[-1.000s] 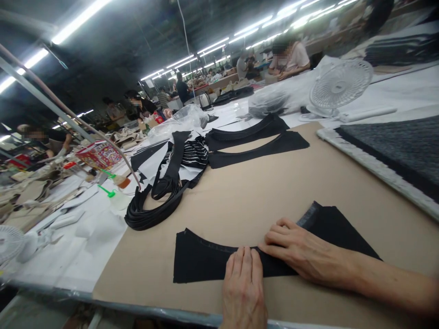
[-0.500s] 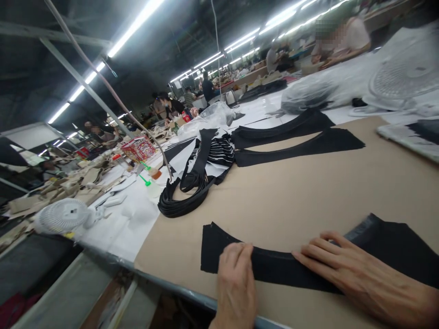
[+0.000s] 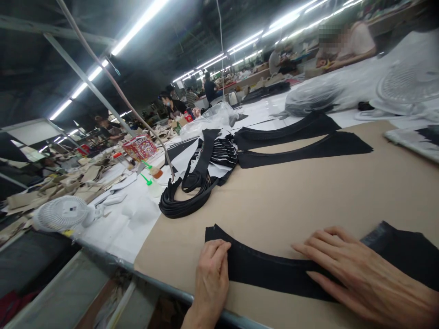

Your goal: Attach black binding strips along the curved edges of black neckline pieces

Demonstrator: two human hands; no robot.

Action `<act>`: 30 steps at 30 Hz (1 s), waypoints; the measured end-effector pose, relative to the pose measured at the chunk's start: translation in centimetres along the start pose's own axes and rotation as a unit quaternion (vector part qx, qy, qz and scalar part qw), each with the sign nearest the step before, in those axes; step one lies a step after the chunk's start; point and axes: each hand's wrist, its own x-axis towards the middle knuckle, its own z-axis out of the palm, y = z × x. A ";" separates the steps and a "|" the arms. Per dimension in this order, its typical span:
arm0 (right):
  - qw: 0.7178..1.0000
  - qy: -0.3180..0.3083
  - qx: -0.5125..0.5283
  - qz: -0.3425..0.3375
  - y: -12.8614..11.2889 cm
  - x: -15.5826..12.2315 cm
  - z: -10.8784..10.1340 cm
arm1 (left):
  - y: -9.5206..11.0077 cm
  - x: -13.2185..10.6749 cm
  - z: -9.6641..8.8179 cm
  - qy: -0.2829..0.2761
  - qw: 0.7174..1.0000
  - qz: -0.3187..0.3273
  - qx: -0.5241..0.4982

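Note:
A curved black fabric piece (image 3: 274, 272) lies flat on the brown paper-covered table (image 3: 308, 196) near its front edge. My left hand (image 3: 211, 269) rests flat on the piece's left end, fingers together and stretched out. My right hand (image 3: 346, 269) lies flat on the middle of the piece, fingers spread and pointing left. Neither hand grips anything.
A coil of black strips (image 3: 187, 196) and striped fabric (image 3: 222, 151) lie beyond, with two long black curved pieces (image 3: 302, 141) further back. A small white fan (image 3: 61, 214) stands at left, another fan (image 3: 408, 82) at right. Bottles with green caps (image 3: 151, 178) and other workers are behind.
My left hand slid left along the fabric toward its end. My right hand stayed flat on the piece. The view shifted slightly.

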 end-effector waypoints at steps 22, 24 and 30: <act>0.988 -0.137 -0.053 -0.036 -4.1 12.3 7.1 | -1.1 -1.5 0.8 -0.056 0.998 0.009 0.002; 0.987 -0.142 -0.061 -0.047 -4.2 12.5 7.0 | -1.2 -1.6 0.9 -0.060 0.998 0.008 0.006; 0.985 -0.150 -0.071 -0.054 -4.2 12.9 7.0 | -1.1 -1.7 0.9 -0.067 0.997 0.005 0.024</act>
